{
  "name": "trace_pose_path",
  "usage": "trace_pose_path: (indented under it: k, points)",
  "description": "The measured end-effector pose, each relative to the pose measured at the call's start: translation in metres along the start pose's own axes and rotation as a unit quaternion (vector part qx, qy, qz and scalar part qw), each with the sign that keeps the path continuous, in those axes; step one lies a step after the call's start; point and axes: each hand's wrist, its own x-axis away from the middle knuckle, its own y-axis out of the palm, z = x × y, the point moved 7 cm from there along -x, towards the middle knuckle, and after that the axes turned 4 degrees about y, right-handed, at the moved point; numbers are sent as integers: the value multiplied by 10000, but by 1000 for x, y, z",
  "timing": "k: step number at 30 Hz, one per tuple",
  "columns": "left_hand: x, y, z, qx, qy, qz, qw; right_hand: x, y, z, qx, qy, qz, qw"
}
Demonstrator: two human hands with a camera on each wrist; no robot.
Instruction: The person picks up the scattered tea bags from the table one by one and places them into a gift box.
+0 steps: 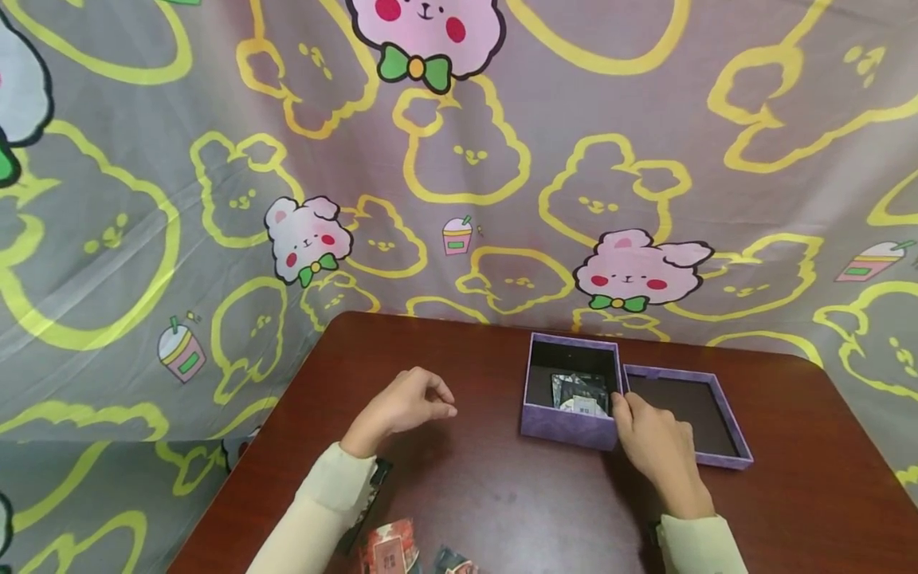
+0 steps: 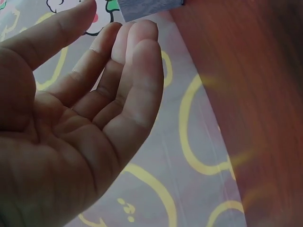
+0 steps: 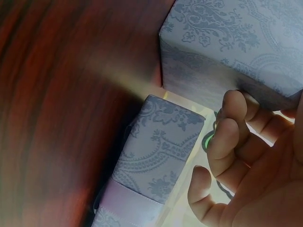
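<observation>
Packets (image 1: 390, 552) lie at the lower edge of the frame near your sleeves, your left hand (image 1: 402, 408) hovers mid-frame, loosely curled and empty, and your right hand (image 1: 656, 446) rests at the purple box (image 1: 570, 426), fingers curled over its rim, so packing seems underway and fetching another packet probably comes next.

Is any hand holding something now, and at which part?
The left hand holds nothing. The right hand touches the purple box at its near right corner; a real grip cannot be told.
</observation>
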Motion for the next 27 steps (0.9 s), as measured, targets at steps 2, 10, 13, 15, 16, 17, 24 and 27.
trace_pose_path:
  k: [2,10,13,15,16,17,24,27]
  points:
    - [6,0,-6,37,-56,10,10000,0,1,-1,-7,-12,-6,10000]
    - [29,-1,-31,215,-355,74,9991,0,0,1,8,36,-14,10000]
    - [32,-3,-33,233,-298,124,9992,-1,-2,2,2,44,59,10000]
    - [35,-5,-37,202,-328,175,9991,-1,0,2,-26,41,21,10000]
    - [38,-6,-40,213,-379,202,9989,-1,1,2,-39,49,-16,10000]
    - [42,-7,-44,232,-443,228,9985,-1,2,2,-40,59,-49,10000]
    - [69,-11,-74,430,-778,415,9952,-1,3,2,-43,-22,2,10000]
    - [75,-11,-80,560,-859,348,9941,-1,2,1,-61,-41,47,10000]
